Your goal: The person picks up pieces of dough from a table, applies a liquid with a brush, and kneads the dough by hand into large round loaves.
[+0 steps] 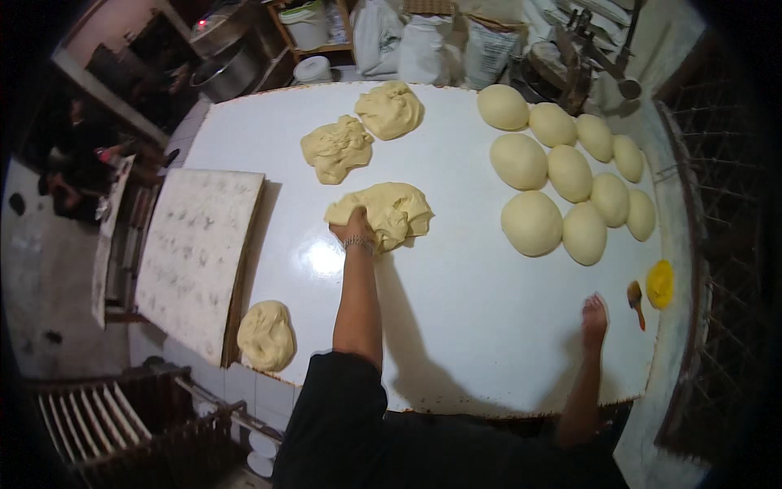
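A large lumpy piece of pale yellow dough (399,210) lies in the middle of the white table. My left hand (356,228), with a bracelet at its wrist, grips this dough at its left end, the fingers partly sunk in it. Over the table's right part is my right hand (595,319), apart from the dough; its fingers are blurred and I see nothing held. Two more rough dough pieces (336,150) (389,110) rest farther back. At the near left corner sits a rounder dough lump (266,335).
Several smooth dough balls (532,223) stand in rows at the far right. A brush (636,304) and a yellow dish (660,284) lie by the right edge. A floury board (199,253) leans over the left side. Sacks (425,50) stand behind the white table (456,318).
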